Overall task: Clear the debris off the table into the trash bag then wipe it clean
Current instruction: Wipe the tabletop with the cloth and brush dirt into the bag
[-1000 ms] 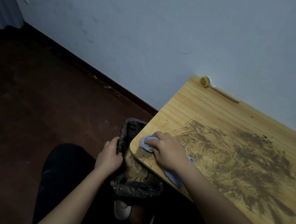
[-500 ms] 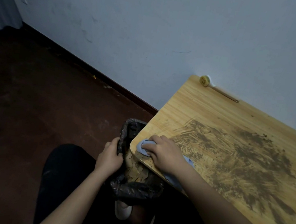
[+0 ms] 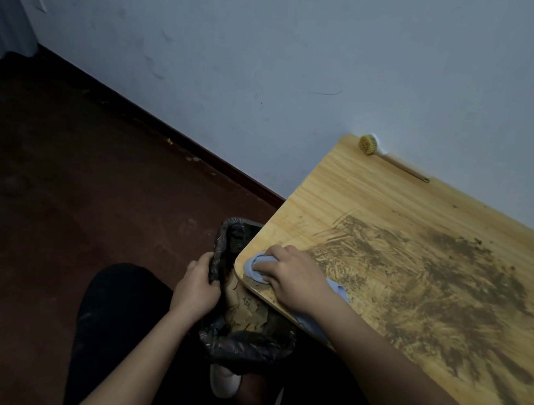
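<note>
The right hand (image 3: 296, 279) lies on the near left corner of the desk (image 3: 377, 203), fingers curled over a bunched blue cloth (image 3: 259, 265) and pressing it to the wood; the cloth sits right at the rounded corner, which looks chosen so that whatever it pushes drops straight off the edge; a tail of the cloth trails back under the wrist along the near edge. The left hand (image 3: 197, 286) grips the rim of the black trash bag (image 3: 241, 338) just below and beside that corner, fingers wrapped over the plastic; it seems to be held there to keep the mouth open and tucked under the desk's edge, so the bag catches what falls rather than letting it reach the floor; pale brown scraps already lie inside the bag. The two hands are close but apart, one above the desk, one below its level.

Outward, the debris (image 3: 433, 292) is a wide dark smear of fine crumbs across the middle and right of the desk, streaked toward the corner; by my reading much of the clearing is not yet done and the wipe proper has not begun. At the far edge a small brush (image 3: 368, 145) with a thin wooden handle lies against the wall, well apart from the hands and seemingly set aside. The dark red floor (image 3: 73, 193) spreads to the left.
</note>
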The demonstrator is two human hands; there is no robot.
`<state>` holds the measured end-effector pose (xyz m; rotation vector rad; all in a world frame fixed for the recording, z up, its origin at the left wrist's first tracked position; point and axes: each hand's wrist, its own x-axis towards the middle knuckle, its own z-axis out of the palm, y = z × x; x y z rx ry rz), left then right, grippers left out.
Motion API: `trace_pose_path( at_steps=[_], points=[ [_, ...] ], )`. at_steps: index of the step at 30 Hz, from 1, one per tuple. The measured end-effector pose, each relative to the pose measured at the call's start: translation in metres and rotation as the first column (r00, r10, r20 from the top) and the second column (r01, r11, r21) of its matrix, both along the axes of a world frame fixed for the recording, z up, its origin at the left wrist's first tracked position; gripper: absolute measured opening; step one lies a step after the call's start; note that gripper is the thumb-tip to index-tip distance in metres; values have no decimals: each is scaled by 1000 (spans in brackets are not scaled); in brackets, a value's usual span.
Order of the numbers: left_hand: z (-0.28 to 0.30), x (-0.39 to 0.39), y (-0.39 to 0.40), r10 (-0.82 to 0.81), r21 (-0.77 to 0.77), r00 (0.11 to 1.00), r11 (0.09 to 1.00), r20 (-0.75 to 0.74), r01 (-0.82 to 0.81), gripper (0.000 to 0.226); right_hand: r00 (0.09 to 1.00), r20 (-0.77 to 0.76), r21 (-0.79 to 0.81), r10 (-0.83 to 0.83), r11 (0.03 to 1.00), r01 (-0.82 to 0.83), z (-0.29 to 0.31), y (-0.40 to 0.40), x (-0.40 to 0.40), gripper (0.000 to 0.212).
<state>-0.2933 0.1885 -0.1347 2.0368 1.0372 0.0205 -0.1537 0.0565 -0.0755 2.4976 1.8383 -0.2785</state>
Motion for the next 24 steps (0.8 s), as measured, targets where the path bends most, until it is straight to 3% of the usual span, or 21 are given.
trace_pose_path(
  at_steps=[24],
  points=[
    [0,2,0,1,-18,1000,1000,13,-1,57,995,-56,8,84,996,-84,3,-7,-1,32]
  ],
)
